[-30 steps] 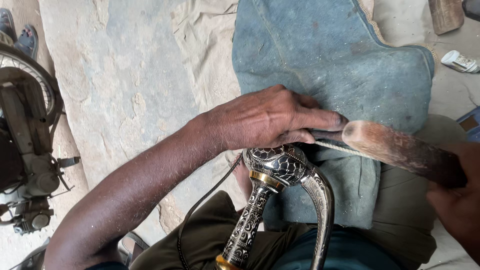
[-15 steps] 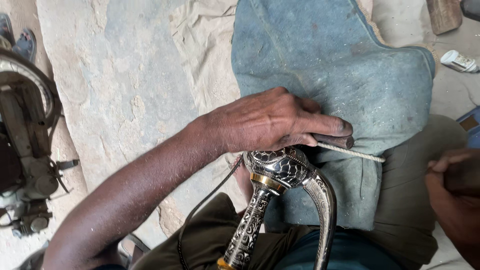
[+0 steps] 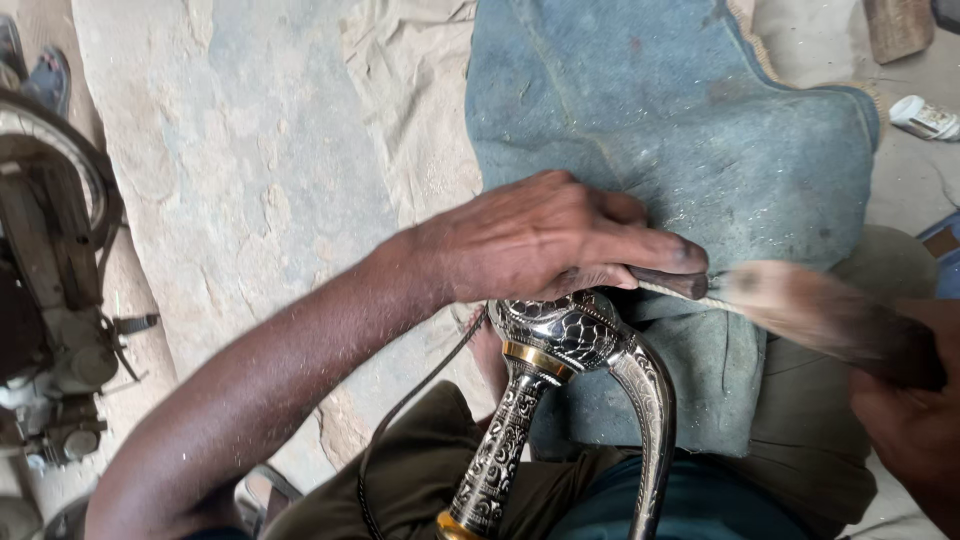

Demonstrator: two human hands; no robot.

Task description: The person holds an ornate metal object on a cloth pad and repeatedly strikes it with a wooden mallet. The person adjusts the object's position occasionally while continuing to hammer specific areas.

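A thin dark metal punch (image 3: 668, 282) is gripped by the closed left hand (image 3: 545, 240) above an engraved silver metal vessel (image 3: 560, 380) lying on the lap. A blurred wooden mallet (image 3: 825, 322) is clasped by the right hand (image 3: 915, 435), over blue cloth (image 3: 680, 120).

— What differs from half a second ago?
— The wooden mallet (image 3: 830, 322) is back at the dark punch (image 3: 668, 281), blurred, its head just beside the punch's end
— And the right hand (image 3: 905, 430)?
— It now sits lower, gripping the handle
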